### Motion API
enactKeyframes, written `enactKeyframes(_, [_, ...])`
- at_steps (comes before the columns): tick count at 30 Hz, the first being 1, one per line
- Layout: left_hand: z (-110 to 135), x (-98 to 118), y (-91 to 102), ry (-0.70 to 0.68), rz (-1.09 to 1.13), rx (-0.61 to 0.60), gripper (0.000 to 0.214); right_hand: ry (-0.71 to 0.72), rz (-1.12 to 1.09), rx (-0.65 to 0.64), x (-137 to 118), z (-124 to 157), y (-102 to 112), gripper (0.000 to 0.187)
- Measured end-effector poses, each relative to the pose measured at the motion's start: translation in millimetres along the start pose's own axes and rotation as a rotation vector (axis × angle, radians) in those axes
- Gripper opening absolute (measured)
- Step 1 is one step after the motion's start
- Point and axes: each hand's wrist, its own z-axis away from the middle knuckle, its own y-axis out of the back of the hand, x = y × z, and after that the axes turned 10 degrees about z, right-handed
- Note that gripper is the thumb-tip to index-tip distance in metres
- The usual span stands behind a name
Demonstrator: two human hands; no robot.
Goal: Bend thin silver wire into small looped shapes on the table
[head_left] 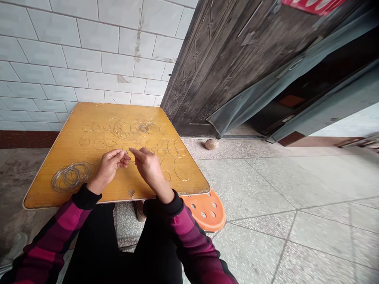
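Observation:
Over the near half of a yellow wooden table (103, 189), my two hands meet with fingertips close together. My left hand (111, 163) is closed in a pinch on a thin piece of wire, which barely shows between the hands. My right hand (148, 163) is closed too, thumb and forefinger at the same wire. A coil of thin silvery wire (71, 176) lies on the table left of my left hand. Beyond and beside my hands lie several bent wire pieces (173, 147), many curled like a figure six. A denser tangle of wire (145, 127) lies farther back.
White wall tiles (89, 63) rise behind the table. A dark carved wooden door (204, 71) and a greyish curtain (251, 98) stand to the right. An orange stool (209, 213) with holes sits under the table's right corner. A roundish object (212, 144) lies on the floor by the door.

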Motion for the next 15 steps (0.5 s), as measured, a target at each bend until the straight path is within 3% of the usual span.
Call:
enactKeyframes(8, [-0.3,4.3,3.1,0.033,-0.037,-0.014,0.032,-0.002,0.102,-0.034,0.0,2.2,-1.2,0.044])
enactKeyframes(15, [0.6,4.0,2.2,0.027,-0.093,-0.027,0.029,-0.014,0.249,-0.047,-1.1,-0.1,1.8,0.031])
